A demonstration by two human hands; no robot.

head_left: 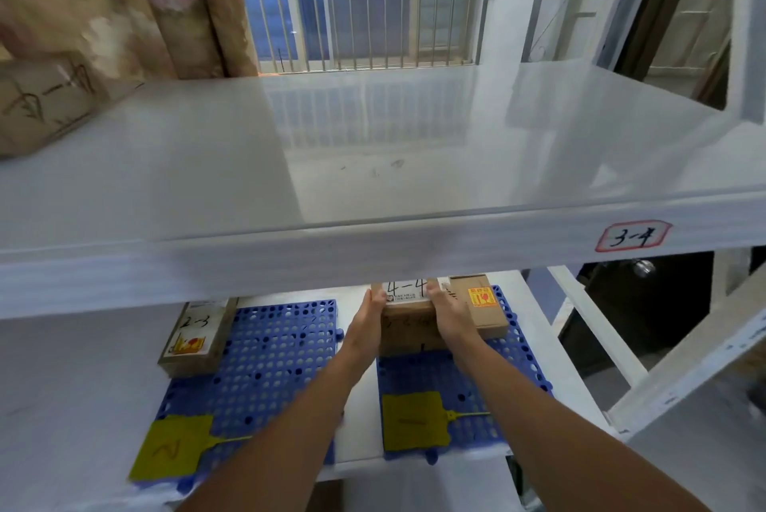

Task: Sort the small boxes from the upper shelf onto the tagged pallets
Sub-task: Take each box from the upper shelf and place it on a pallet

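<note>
Box marked "4-4" [408,306]: brown cardboard, white label on top, lower centre of frame, on the right blue pallet [464,383] beside a second brown box [481,308]. Left blue pallet [269,358] carries box "2-3" [195,339] at its left edge. Yellow tags [414,420] (one per pallet) lie at the near edges. Box "4-1" [45,105] sits on the upper shelf [373,163], upper left.

Cardboard boxes: four — one on the upper shelf [373,163], marked box [39,105]; three below [195,339] [408,321] [481,306]. Blue pallets: two [273,350] [452,379]. Yellow tags: two [170,447] [414,420]; hands: two [371,314] [449,310].
</note>
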